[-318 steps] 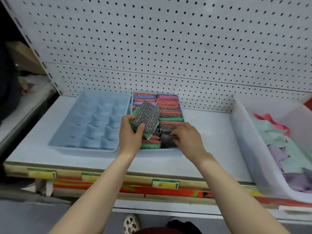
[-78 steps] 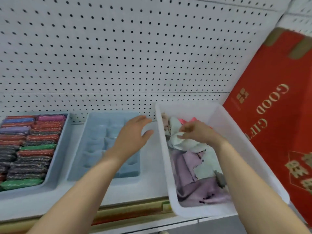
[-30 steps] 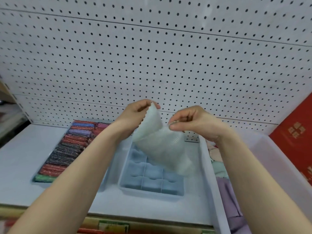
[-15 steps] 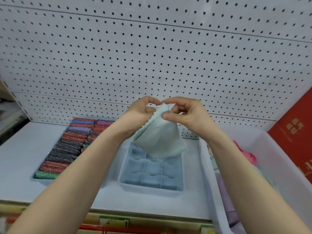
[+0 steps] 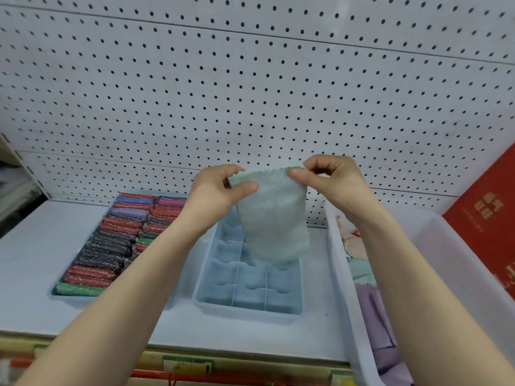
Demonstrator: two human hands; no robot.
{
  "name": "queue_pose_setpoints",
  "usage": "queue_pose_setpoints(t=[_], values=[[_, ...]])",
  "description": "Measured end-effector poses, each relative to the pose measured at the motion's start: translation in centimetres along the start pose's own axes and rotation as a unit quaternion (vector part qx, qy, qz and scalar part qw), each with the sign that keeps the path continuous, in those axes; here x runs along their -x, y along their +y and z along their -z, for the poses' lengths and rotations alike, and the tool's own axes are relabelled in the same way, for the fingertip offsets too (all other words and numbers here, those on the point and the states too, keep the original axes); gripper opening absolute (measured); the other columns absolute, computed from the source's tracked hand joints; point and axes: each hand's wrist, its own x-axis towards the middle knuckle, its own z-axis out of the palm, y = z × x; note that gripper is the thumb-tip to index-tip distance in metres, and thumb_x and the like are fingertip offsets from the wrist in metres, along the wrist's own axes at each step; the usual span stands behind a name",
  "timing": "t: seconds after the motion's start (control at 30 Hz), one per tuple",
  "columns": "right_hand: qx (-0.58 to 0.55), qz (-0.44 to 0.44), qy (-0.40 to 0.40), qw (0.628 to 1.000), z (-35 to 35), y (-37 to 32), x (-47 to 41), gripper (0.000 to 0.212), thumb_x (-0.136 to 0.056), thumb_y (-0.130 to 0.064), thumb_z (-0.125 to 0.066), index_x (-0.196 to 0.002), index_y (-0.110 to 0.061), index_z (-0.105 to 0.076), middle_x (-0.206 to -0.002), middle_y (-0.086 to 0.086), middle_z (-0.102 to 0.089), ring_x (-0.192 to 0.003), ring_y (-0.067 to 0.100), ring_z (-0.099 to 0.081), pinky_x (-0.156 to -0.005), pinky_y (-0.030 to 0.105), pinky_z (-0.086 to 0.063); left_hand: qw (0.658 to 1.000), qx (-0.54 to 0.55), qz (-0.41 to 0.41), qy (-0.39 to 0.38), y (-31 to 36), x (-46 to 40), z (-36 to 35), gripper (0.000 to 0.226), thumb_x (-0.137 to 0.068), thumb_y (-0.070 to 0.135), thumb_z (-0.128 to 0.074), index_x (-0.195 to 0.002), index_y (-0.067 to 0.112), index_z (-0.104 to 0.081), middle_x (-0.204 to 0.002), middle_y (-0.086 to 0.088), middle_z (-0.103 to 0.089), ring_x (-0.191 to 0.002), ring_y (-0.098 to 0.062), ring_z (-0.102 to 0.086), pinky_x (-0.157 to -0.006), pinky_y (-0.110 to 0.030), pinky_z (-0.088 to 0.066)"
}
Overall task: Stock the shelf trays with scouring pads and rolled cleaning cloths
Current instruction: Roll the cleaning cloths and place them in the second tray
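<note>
I hold a pale green cleaning cloth up in the air by its top edge. My left hand pinches its left corner and my right hand pinches its right corner. The cloth hangs down over a blue tray with several divided compartments, which look bare where visible. To the left, another tray is packed with rows of colourful scouring pads.
A white plastic bin at the right holds loose purple, green and pink cloths. A red gift box stands at the far right. White pegboard backs the shelf. Price labels run along the shelf's front edge.
My hands have moved apart, spreading the cloth's top edge wider; half a second ago they pinched it close together. Earlier I lifted this cloth from the white bin.
</note>
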Motion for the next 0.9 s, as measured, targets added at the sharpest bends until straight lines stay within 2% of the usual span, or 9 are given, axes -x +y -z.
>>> queue_pose_setpoints(t=[0.13, 0.2, 0.33, 0.5, 0.63, 0.67, 0.73, 0.8, 0.9], values=[[0.004, -0.010, -0.023, 1.000, 0.7, -0.2, -0.4, 0.010, -0.076, -0.018, -0.082, -0.077, -0.018, -0.072, -0.078, -0.005, -0.068, -0.074, 0.007, -0.059, -0.072, 0.019, -0.046, 0.998, 0.043, -0.029, -0.018, 1.2, 0.0, 0.4, 0.016, -0.086, 0.012, -0.072, -0.092, -0.002, -0.070, -0.094, -0.025, -0.070, -0.082, -0.027, -0.066, -0.084, -0.054, -0.052], [-0.024, 0.003, -0.045, 0.999, 1.3, -0.7, -0.5, 0.010, -0.081, -0.017, -0.078, -0.076, -0.015, -0.070, -0.074, 0.001, -0.063, -0.071, 0.013, -0.053, -0.069, 0.023, -0.044, 0.996, 0.082, -0.043, -0.015, 1.7, 0.0, 0.6, 0.012, -0.090, 0.010, -0.066, -0.094, -0.001, -0.071, -0.093, -0.018, -0.073, -0.083, -0.020, -0.066, -0.087, -0.047, -0.054], [-0.066, -0.013, -0.114, 0.991, 2.0, -2.0, -0.8, 0.010, -0.087, -0.016, -0.072, -0.079, -0.014, -0.067, -0.067, 0.001, -0.060, -0.064, 0.016, -0.048, -0.059, 0.023, -0.043, 0.988, 0.153, -0.009, -0.020, 2.1, -0.5, 1.0, 0.015, -0.095, 0.012, -0.057, -0.093, 0.009, -0.071, -0.081, 0.000, -0.073, -0.076, -0.012, -0.067, -0.075, -0.027, -0.058], [0.175, -0.070, 0.048, 0.981, -0.8, -0.9, -3.7, 0.011, -0.083, -0.025, -0.069, -0.081, -0.016, -0.063, -0.055, -0.004, -0.049, -0.050, 0.011, -0.040, -0.052, 0.024, -0.037, 0.992, 0.110, 0.054, 0.044, 0.4, -2.6, -1.5, 0.036, -0.094, 0.022, -0.062, -0.084, -0.012, -0.062, -0.078, -0.012, -0.056, -0.075, -0.021, -0.051, -0.079, -0.044, -0.053], [0.141, -0.035, 0.092, 0.985, -2.4, -1.3, -3.6, 0.014, -0.081, -0.027, -0.069, -0.073, -0.019, -0.061, -0.048, -0.008, -0.052, -0.044, 0.005, -0.047, -0.052, 0.022, -0.038, 0.994, 0.079, -0.011, 0.072, 0.6, -2.2, -3.3, 0.047, -0.084, 0.043, -0.062, -0.065, 0.001, -0.053, -0.062, -0.022, -0.037, -0.063, -0.020, -0.034, -0.069, -0.036, -0.043], [0.116, -0.023, 0.092, 0.989, -2.7, -1.5, -3.4, 0.017, -0.081, -0.029, -0.070, -0.071, -0.018, -0.062, -0.050, -0.004, -0.057, -0.045, 0.004, -0.053, -0.051, 0.022, -0.041, 0.994, 0.076, -0.024, 0.069, 1.0, -1.8, -3.5, 0.040, -0.086, 0.043, -0.061, -0.067, 0.007, -0.062, -0.064, -0.021, -0.047, -0.062, -0.019, -0.041, -0.068, -0.036, -0.045], [0.064, -0.008, 0.086, 0.994, -3.1, -2.1, -3.0, 0.019, -0.082, -0.029, -0.071, -0.071, -0.014, -0.068, -0.060, 0.004, -0.067, -0.055, 0.009, -0.064, -0.053, 0.026, -0.047, 0.993, 0.091, -0.038, 0.058, 1.6, -1.2, -3.8, 0.024, -0.090, 0.035, -0.062, -0.093, 0.016, -0.077, -0.086, -0.004, -0.074, -0.081, -0.017, -0.067, -0.085, -0.045, -0.056], [0.024, 0.003, 0.077, 0.997, -3.2, -2.6, -2.8, 0.019, -0.085, -0.026, -0.069, -0.072, -0.012, -0.071, -0.065, 0.003, -0.071, -0.061, 0.010, -0.066, -0.055, 0.027, -0.048, 0.992, 0.104, -0.048, 0.046, 2.3, -0.7, -3.7, 0.025, -0.091, 0.026, -0.063, -0.110, 0.016, -0.075, -0.100, 0.001, -0.076, -0.098, -0.023, -0.071, -0.094, -0.047, -0.054], [0.025, 0.010, 0.035, 0.999, -3.0, -2.9, -2.5, 0.023, -0.091, -0.028, -0.064, -0.078, -0.012, -0.074, -0.073, 0.001, -0.074, -0.070, 0.011, -0.070, -0.060, 0.027, -0.049, 0.992, 0.107, -0.062, 0.034, 2.7, -0.5, -3.6, 0.028, -0.088, 0.010, -0.066, -0.116, 0.014, -0.072, -0.103, 0.001, -0.075, -0.104, -0.016, -0.070, -0.100, -0.041, -0.051]])
